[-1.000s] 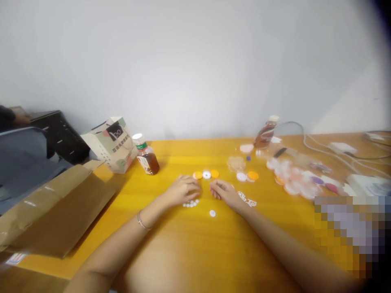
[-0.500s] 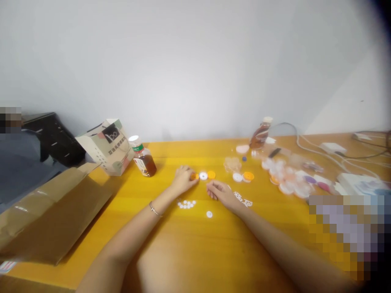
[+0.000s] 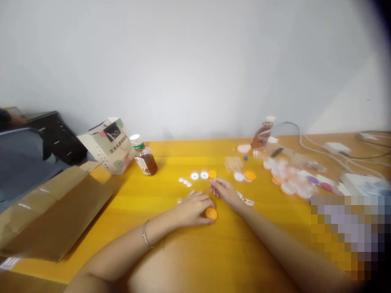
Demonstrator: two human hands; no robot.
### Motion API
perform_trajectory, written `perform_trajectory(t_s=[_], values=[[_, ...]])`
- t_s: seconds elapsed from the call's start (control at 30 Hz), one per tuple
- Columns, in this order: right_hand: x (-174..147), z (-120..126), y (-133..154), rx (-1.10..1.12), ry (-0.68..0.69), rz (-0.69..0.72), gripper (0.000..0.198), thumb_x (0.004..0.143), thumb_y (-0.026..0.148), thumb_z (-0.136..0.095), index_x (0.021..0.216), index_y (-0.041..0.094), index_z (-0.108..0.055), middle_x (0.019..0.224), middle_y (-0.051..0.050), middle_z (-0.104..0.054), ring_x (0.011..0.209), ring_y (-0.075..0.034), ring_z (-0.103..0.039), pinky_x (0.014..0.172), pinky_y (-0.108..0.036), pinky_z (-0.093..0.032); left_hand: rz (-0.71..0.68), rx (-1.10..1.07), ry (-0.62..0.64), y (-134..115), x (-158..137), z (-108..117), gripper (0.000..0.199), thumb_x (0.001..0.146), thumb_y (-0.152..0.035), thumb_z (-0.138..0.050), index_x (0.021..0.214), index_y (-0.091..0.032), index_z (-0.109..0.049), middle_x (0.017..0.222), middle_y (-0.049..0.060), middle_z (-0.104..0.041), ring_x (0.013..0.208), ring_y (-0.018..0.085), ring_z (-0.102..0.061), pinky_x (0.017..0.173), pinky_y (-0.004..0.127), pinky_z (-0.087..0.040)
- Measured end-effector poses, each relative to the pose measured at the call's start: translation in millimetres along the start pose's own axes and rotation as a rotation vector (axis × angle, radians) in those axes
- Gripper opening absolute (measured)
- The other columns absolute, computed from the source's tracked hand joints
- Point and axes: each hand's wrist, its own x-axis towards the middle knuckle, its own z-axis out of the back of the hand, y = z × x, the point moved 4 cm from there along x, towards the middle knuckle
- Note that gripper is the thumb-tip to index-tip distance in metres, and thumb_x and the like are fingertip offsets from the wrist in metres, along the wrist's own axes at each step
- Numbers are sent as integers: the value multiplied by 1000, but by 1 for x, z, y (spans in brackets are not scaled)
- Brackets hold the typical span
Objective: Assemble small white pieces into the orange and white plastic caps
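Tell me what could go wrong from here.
The left hand has an orange disc between thumb and fingers, which might slip. That hand could also knock the three small white discs just beyond it. The right hand might nudge the white openwork pieces near its wrist.

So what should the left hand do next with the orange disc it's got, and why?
I'd probably have the left hand lower the orange disc flat and let go: thumb and fingers hold its edge, its face is up, and it looks close to the table, if not already down.
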Motion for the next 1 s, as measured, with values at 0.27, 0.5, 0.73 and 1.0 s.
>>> perform_trajectory(t_s=[0.27, 0.5, 0.73, 1.0], values=[[0, -1, 0, -13, 9, -4, 28, 75, 44, -51, 63, 19, -50, 53, 4, -51, 43, -6, -41, 43, -20, -32, 91, -9, -33, 21, 4, -6, 28, 74, -40, -56, 95, -22, -55, 95, 2, -56, 92, 18, -47, 84, 31, -31], [-2, -2, 4, -43, 4, -19, 30, 74, 46, -51, 63, 19, -50, 51, 4, -50, 42, -7, -41, 41, -20, -31, 161, -130, -80, 45, 1, 31, 25, 78, -36, -51, 97, -20, -56, 95, 4, -57, 90, 16, -51, 80, 26, -37], [-6, -5, 9, -107, 26, -22, 31, 73, 48, -52, 62, 19, -49, 54, 3, -52, 46, -8, -44, 45, -22, -35, 304, -41, 151, 85, -17, 46, 10, 67, -14, -53, 71, -19, -61, 75, 1, -63, 72, 14, -55, 67, 21, -39], [-11, -9, 15, -163, 23, -4, 30, 74, 46, -51, 61, 19, -50, 54, 3, -51, 45, -8, -43, 45, -22, -34, 305, -77, 226, 90, -18, 37, 8, 63, -17, -56, 69, -18, -62, 71, 0, -62, 63, 11, -55, 55, 18, -36]])
